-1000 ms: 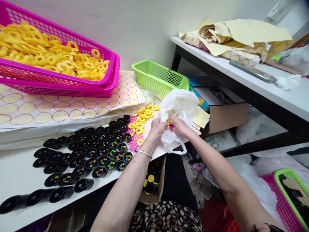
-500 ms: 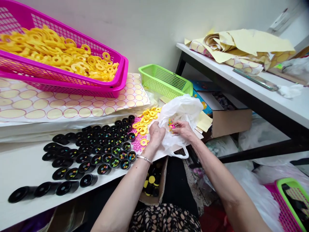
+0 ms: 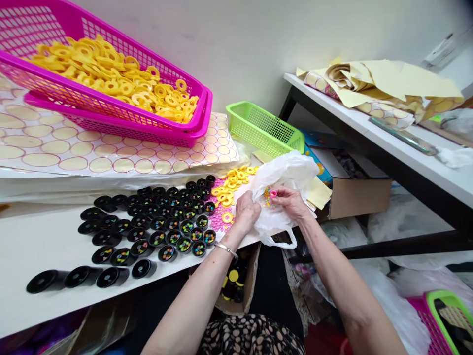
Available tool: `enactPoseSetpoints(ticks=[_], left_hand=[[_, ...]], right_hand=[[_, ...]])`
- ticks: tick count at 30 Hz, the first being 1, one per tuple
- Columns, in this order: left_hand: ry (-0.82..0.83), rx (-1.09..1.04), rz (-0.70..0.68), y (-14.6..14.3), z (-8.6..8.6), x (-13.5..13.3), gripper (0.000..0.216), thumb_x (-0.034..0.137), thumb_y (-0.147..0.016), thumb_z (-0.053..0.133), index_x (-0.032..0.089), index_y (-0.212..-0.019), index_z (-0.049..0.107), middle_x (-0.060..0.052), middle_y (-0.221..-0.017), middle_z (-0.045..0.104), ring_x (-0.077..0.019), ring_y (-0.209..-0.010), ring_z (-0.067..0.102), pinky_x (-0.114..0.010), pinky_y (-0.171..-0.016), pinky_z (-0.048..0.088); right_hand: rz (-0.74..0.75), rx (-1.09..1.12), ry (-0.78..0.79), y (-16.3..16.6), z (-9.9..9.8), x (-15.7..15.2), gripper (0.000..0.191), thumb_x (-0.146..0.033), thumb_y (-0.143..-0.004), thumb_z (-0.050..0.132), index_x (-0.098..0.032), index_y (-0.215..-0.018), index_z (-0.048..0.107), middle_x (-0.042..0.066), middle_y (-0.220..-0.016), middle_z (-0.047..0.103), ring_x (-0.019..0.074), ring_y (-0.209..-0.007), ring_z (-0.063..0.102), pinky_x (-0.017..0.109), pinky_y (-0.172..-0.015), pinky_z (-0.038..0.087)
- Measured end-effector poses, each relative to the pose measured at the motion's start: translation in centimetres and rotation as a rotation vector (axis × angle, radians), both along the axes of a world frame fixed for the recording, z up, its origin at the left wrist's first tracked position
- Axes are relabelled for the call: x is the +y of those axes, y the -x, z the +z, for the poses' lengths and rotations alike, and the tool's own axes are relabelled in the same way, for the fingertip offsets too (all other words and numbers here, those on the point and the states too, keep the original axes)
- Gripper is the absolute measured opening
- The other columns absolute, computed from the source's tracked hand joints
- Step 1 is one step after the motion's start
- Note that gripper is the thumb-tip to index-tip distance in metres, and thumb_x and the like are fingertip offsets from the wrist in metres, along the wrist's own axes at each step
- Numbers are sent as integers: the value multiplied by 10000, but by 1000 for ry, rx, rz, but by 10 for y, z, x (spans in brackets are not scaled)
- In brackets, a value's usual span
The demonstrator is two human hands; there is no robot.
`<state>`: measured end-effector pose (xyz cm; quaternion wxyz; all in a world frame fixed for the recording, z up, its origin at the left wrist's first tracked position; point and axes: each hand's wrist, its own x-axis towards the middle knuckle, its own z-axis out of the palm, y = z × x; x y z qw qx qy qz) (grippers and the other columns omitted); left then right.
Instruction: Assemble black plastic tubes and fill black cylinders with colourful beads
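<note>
White worktable (image 3: 48,236) against a pale wall (image 3: 240,44): both my hands at an opened plastic bag.
My left hand (image 3: 247,212) is curled nearly closed, its fingers gripping the left edge of the white plastic bag (image 3: 272,228), which stands at the table's right end; my right hand (image 3: 290,202), thumb and fingers pinched together, holds a small pink cup-like piece (image 3: 273,194) at the bag's mouth, just beside multicoloured beads (image 3: 266,201) inside. Left of the bag lie yellow rings (image 3: 226,197) and small pink pieces (image 3: 220,219), then rows of black cups (image 3: 143,268), many containing coloured bits. Behind the rows, a magenta basket (image 3: 155,130) holds more yellow rings; a green basket (image 3: 258,140) stands beyond the bag.
</note>
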<state>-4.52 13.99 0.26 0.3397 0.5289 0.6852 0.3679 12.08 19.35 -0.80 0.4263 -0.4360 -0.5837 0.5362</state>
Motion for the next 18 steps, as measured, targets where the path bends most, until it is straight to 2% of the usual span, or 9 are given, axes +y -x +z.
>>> enactPoseSetpoints(ticks=[4, 6, 8, 13, 18], left_hand=[[1, -109, 17, 0, -3, 0, 131, 104, -602, 521, 194, -692, 492, -47, -726, 566, -242, -828, 554, -323, -749, 415], [5, -200, 31, -1, -7, 4, 152, 87, -584, 520, 191, -690, 487, -46, -733, 568, -245, -854, 562, -327, -764, 426], [26, -325, 36, -4, -11, 11, 166, 87, -583, 513, 184, -716, 494, -43, -738, 577, -233, -818, 580, -320, -727, 450], [101, -672, -31, -14, -13, 26, 256, 109, -575, 531, 156, -826, 506, -28, -724, 603, -177, -609, 597, -294, -577, 489], [89, -807, -14, -11, -16, 23, 287, 110, -543, 541, 159, -822, 502, -12, -719, 601, -155, -577, 585, -280, -557, 487]], right_hand=[[-38, -515, -215, -8, 1, 8, 175, -296, -638, 665, -165, -755, 669, 26, -728, 629, 171, -726, 556, 314, -697, 453], [-31, -645, -260, -10, 4, 12, 86, -238, -638, 626, -169, -681, 653, 27, -712, 600, 174, -734, 530, 308, -710, 415], [-13, -704, -271, -10, 7, 13, 45, -190, -633, 597, -173, -626, 638, 30, -707, 581, 177, -743, 513, 303, -715, 384], [66, -739, -270, 2, 7, 12, 93, -128, -610, 553, -170, -573, 627, 29, -677, 575, 168, -720, 509, 292, -696, 367], [82, -612, -194, 1, -4, 11, 122, -217, -617, 633, -154, -713, 676, 9, -698, 618, 152, -679, 546, 283, -651, 426]])
